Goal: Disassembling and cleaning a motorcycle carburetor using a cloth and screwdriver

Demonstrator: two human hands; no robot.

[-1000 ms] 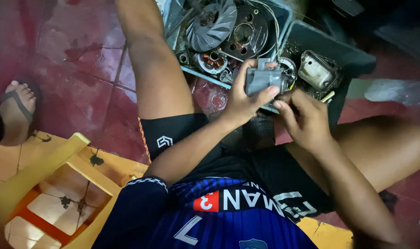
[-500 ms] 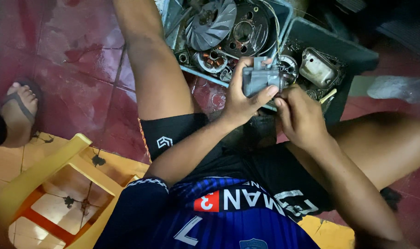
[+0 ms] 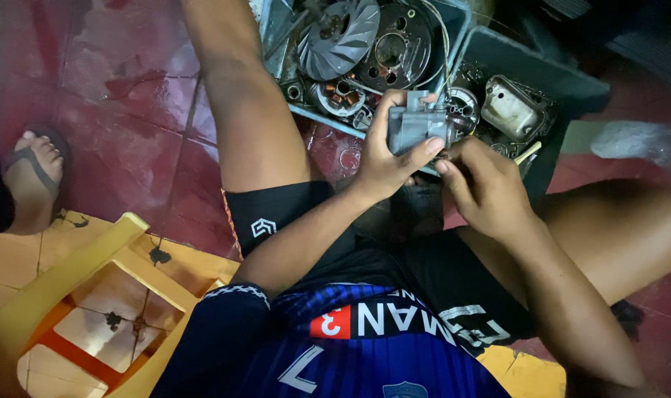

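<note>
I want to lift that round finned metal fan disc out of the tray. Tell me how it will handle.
The fan disc looks like rigid cast metal, so probably stiff and fairly heavy for its size. Its curved fins may give fingers purchase, though the edges could be sharp or greasy. It leans on other parts in the grey tray, so it may slide or clatter when moved.

"What are the hands doing?"
"The left hand (image 3: 383,158) is curling shut, thumb up, fingers wrapping round. The right hand (image 3: 483,184) is pinching just beside it, fingertips meeting the left's."
"And the forearms?"
"Both are reaching forward, converging."
</note>
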